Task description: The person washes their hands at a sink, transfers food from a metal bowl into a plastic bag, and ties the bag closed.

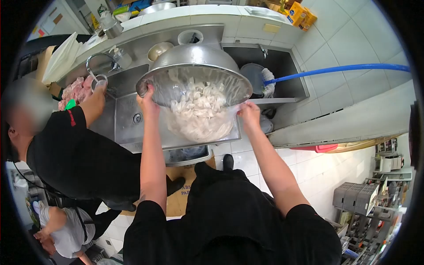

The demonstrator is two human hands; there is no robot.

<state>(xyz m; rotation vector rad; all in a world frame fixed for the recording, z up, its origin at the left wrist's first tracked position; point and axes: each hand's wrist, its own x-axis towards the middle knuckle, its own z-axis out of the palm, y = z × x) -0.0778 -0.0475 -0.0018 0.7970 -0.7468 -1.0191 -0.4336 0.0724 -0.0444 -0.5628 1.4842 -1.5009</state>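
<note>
A large steel mixing bowl (198, 57) is tipped on its side above the sink counter, its mouth facing me. Pale, wet-looking strips of food (201, 106) lie against its lower rim and in a clear plastic bag (176, 126) that hangs below it. My left hand (149, 100) is closed on the bowl's left rim, thumb at the edge. At the lower right rim, my right hand (250, 113) pinches the clear plastic, its fingertips right beside the bowl's edge.
A co-worker (84, 150) stands close at my left, one hand by the faucet (92, 66) and a pile of pinkish raw meat (77, 92). A blue hose (335, 70) runs into the right sink basin (285, 66). Behind the bowl stand a small metal bowl (159, 51) and a white container (190, 36).
</note>
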